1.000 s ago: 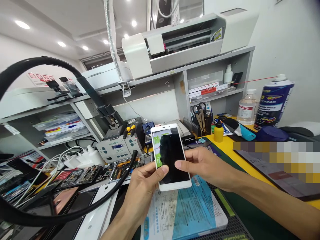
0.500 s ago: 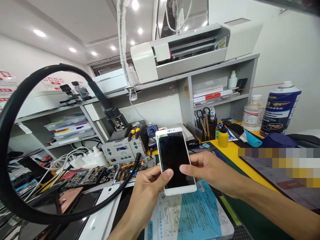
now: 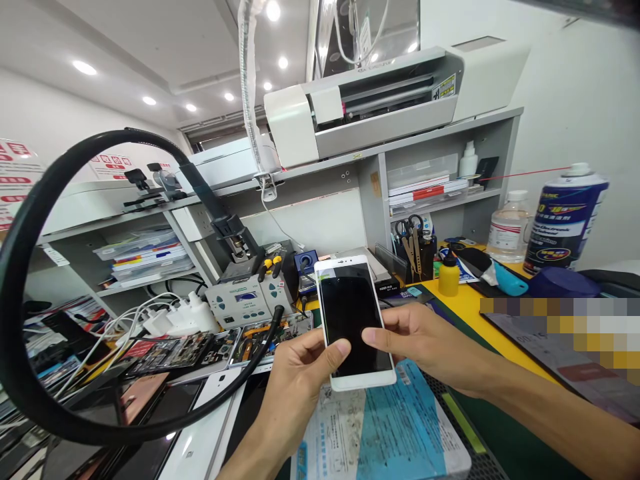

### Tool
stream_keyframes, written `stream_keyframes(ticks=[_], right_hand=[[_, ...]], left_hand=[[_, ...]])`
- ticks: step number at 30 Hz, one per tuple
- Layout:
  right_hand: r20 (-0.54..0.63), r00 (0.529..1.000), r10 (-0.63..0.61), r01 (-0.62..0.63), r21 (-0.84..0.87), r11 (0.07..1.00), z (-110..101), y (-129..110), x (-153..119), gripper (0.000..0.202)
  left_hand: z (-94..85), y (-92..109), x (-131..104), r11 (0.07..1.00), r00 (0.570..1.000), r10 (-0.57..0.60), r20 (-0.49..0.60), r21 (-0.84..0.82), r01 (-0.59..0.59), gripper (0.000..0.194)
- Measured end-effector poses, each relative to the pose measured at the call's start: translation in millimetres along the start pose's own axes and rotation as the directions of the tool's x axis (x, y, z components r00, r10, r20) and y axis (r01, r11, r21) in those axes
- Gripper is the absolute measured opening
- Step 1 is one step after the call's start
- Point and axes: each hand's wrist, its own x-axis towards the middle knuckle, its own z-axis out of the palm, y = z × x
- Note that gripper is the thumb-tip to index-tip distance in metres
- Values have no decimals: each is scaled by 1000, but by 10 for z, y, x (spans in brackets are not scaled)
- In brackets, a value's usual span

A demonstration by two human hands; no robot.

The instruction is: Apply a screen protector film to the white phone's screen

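A white smartphone (image 3: 354, 313) with a dark screen is held upright, tilted slightly back, in the middle of the head view. My left hand (image 3: 305, 367) grips its left edge, thumb resting on the glass and fingers behind. On the opposite edge, my right hand (image 3: 417, 337) holds it the same way, with its thumb on the screen. The fingers behind the phone are mostly hidden. Below the phone lies a worn blue and white box (image 3: 385, 433) with printed text.
A grey soldering station (image 3: 245, 300) stands behind, its thick black hose (image 3: 13, 320) looping across the left. Circuit boards (image 3: 175, 353) and phone parts lie at left. To the right are a yellow bottle (image 3: 449, 277), a spray can (image 3: 567, 223) and a clear bottle (image 3: 507, 230).
The whole view has shifted very slightly, with things appearing a little further right. Both hands keep the same grip on the smartphone.
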Motion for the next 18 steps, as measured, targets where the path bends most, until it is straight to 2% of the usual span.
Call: stream_keyframes(ticks=[9,14,18], right_hand=[[-37,999,-10,7,-75,997,1,76,17,37],[15,1000,-19,18,42,999,36,65,28,35],[11,1000,-4,3,149,989,16,56,27,36]], left_hand=[[-39,21,2,994,998,58,41,91,-61,24],[-76,83,-13,986,992,106,70,124,-114,27],[-198,109,18,981,993,117,0,158,-115,25]])
